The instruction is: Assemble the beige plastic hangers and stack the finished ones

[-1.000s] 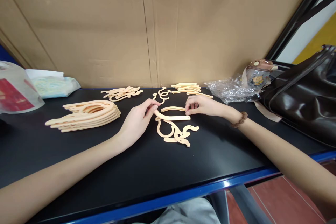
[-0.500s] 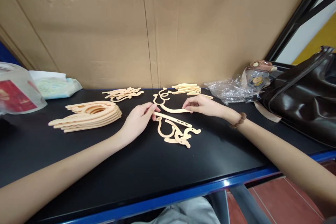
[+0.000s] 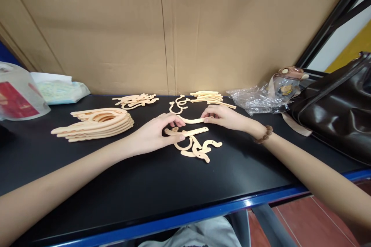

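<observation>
My left hand (image 3: 165, 129) pinches a straight beige hanger bar (image 3: 197, 132) between thumb and fingers, just above a loose group of parts. My right hand (image 3: 218, 116) grips the right end of a curved hanger arm (image 3: 189, 121). That arm's left end lies close to my left fingertips; whether they touch it I cannot tell. Below the bar lie several wavy hanger pieces (image 3: 199, 152) and a hook (image 3: 182, 148), partly overlapping. Beyond my hands, more hooks (image 3: 175, 109) rest on the black table (image 3: 139, 185).
Stacked hanger frames (image 3: 101, 125) sit left, with a pile of small parts (image 3: 136, 101) behind. Straight bars (image 3: 207, 96) lie at the back. Clear plastic wrapping (image 3: 252, 98) and a dark bag (image 3: 333, 112) occupy the right. A plastic bag (image 3: 21, 92) stands far left, before a cardboard wall (image 3: 116, 34).
My left hand has turned the straight bar, so its right end now points slightly up and away instead of down toward me. My right hand stays nearly still with the curved arm.
</observation>
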The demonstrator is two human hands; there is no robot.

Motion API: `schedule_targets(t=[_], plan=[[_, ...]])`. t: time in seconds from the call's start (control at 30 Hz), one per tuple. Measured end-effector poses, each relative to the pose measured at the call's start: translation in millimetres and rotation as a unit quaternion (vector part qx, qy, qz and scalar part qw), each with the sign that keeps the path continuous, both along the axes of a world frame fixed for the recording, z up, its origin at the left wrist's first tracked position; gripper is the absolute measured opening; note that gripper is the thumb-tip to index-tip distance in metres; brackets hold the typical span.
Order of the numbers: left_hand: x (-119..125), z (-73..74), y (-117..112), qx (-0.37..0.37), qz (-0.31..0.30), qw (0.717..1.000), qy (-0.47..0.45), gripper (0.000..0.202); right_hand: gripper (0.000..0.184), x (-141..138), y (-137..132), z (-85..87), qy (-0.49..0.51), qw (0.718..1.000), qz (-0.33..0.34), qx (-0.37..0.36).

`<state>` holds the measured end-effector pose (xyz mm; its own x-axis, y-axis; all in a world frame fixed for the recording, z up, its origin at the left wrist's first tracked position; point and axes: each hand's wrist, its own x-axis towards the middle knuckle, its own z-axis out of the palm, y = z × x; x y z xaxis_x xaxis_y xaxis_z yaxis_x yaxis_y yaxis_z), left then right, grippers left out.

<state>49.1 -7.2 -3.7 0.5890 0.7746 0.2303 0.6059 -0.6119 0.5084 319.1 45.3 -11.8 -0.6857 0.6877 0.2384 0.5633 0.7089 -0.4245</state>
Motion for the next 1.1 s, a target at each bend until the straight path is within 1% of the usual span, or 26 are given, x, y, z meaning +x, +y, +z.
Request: schedule_targets(t=[0.07,0.13,0.17,0.23,0.33,0.43,0.57,0.63,0.7,0.77,0.87,0.93,1.0,1.1], plan=[[-3.2,5.7,-0.6,0.041,-0.019,0.998,0.053,0.028,0.02,0.0,-1.0,0.1,-0.009,1.0,0.004,0.012],[-5.6,10.1,-0.5,0.073,-0.027,0.992,0.102,0.019,0.021,-0.8,-2.5,-0.3,-0.018,0.999,0.004,0.026],[-6.6,11.2,0.1,0.083,-0.028,0.989,0.118,0.015,0.022,-1.6,-3.4,-0.8,-0.021,0.999,0.006,0.032],[-8.2,10.5,1.9,0.1,-0.027,0.985,0.134,0.015,0.024,-4.1,-5.7,-1.7,-0.02,0.999,0.015,0.038],[-10.0,4.1,5.8,0.12,-0.013,0.985,0.126,0.022,0.025,-9.3,-10.0,-2.4,-0.01,0.999,0.032,0.022],[-10.5,-2.4,9.0,0.103,0.001,0.99,0.101,0.029,0.026,-14.3,-15.1,-1.6,0.024,0.999,0.045,-0.017],[-9.7,-5.0,10.6,0.081,0.01,0.993,0.086,0.027,0.028,-17.5,-20.4,0.6,0.055,0.996,0.044,-0.053],[-9.7,-5.7,10.8,0.097,0.02,0.992,0.08,0.031,0.032,-17.8,-21.6,1.5,0.05,0.996,0.048,-0.063],[-10.1,-7.5,11.4,0.103,0.032,0.991,0.077,0.04,0.04,-17.8,-21.9,2.0,0.041,0.996,0.055,-0.065],[-10.9,-11.0,12.3,0.084,0.041,0.993,0.075,0.051,0.043,-17.6,-21.4,2.1,0.031,0.996,0.059,-0.056],[-12.0,-16.4,13.2,0.04,0.053,0.995,0.069,0.059,0.036,-16.2,-19.2,2.0,0.018,0.998,0.051,-0.041],[-11.9,-17.3,11.8,0.018,0.05,0.996,0.067,0.062,0.032,-14.2,-16.6,1.5,0.009,0.999,0.036,-0.033],[-11.0,-15.0,8.3,-0.009,0.031,0.997,0.074,0.066,0.031,-11.6,-13.2,0.6,0.004,0.999,0.025,-0.026],[-8.8,-8.1,2.0,-0.068,0.005,0.994,0.09,0.072,0.031,-7.9,-8.2,-0.7,0.007,1.0,0.021,-0.02]])
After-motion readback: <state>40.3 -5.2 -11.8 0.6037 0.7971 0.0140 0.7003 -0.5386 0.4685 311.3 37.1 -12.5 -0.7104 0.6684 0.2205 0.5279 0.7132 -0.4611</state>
